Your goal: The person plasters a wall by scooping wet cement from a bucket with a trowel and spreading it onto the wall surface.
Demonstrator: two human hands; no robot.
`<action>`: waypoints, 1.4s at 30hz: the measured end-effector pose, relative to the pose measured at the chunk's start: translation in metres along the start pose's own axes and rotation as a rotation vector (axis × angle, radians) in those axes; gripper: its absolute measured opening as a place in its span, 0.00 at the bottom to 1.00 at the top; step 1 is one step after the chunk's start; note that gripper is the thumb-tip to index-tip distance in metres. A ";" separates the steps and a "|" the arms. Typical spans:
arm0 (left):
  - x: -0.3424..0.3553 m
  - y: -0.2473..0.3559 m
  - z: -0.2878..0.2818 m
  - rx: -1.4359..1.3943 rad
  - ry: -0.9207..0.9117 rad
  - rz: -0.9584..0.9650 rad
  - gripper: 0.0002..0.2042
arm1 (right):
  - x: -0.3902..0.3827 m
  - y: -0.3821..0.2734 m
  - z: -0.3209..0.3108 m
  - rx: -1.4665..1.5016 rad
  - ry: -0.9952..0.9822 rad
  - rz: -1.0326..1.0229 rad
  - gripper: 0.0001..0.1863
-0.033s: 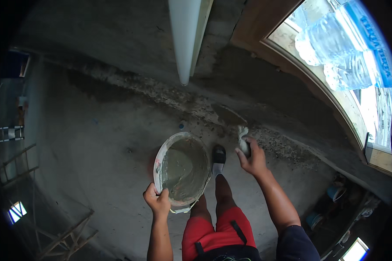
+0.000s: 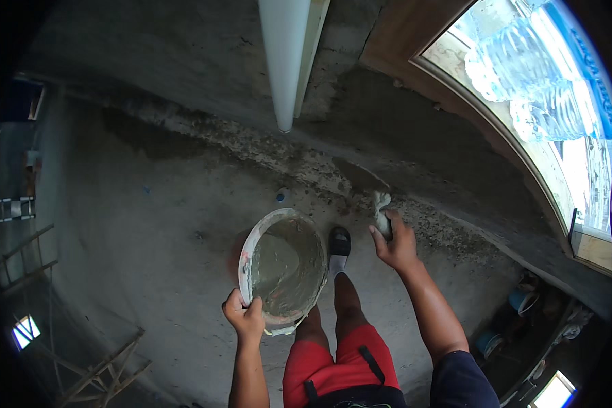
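My left hand [image 2: 243,315] is closed over the near left rim of a round bucket [image 2: 249,262], thumb inside the edge. The bucket is tilted, so its mouth faces me, and grey wet mortar [image 2: 289,265] lies inside. To the right, my right hand [image 2: 396,245] is wrapped round the mortar-smeared handle of a trowel [image 2: 362,175]. Its dull blade points away to the upper left, at the foot of the wall. Whether the blade touches the wall I cannot tell. The bucket and trowel are apart.
A rough strip [image 2: 279,155] runs along the wall's foot. A white pipe [image 2: 282,61] comes down ahead. At upper right, bottled water [image 2: 523,61] stands by a wood-framed opening [image 2: 449,75]. Buckets [image 2: 523,299] sit at right; a wooden frame [image 2: 105,370] stands lower left.
The trowel and my right hand have shifted very slightly to the right. My left hand keeps its grip on the bucket, which has hardly moved.
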State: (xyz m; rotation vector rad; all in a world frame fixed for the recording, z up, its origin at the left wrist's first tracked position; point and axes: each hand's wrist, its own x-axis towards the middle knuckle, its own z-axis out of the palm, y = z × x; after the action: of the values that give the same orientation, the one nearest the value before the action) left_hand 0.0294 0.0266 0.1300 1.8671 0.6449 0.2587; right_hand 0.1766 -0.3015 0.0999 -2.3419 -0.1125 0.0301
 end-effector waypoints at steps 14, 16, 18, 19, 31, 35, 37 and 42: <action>-0.009 -0.047 -0.016 0.119 -0.120 -0.076 0.11 | 0.042 0.095 0.027 -0.370 0.389 -0.104 0.20; -0.009 -0.057 -0.018 0.121 -0.122 -0.063 0.11 | 0.017 0.106 0.026 -0.368 0.359 -0.093 0.21; -0.010 -0.064 -0.018 0.126 -0.126 -0.056 0.11 | 0.007 0.111 0.027 -0.368 0.322 -0.080 0.21; -0.011 -0.067 -0.020 0.136 -0.126 -0.065 0.12 | 0.006 0.102 0.027 -0.335 0.308 -0.094 0.22; -0.008 -0.095 -0.006 0.129 -0.146 -0.049 0.12 | 0.077 0.073 0.052 -0.552 0.152 -0.118 0.22; -0.004 -0.094 -0.007 0.151 -0.172 -0.039 0.13 | 0.052 0.084 0.039 -0.600 0.209 -0.157 0.22; -0.002 -0.098 -0.008 0.148 -0.188 -0.029 0.13 | 0.054 0.060 0.026 -0.560 0.253 -0.212 0.22; 0.002 -0.093 -0.004 0.185 -0.228 0.015 0.13 | 0.069 0.029 0.016 -0.490 0.374 -0.274 0.22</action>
State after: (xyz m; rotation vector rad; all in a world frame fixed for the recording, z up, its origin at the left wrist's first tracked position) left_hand 0.0000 0.0551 0.0462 2.0416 0.5121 -0.0061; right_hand 0.2462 -0.3042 0.0687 -2.7459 -0.2785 -0.6316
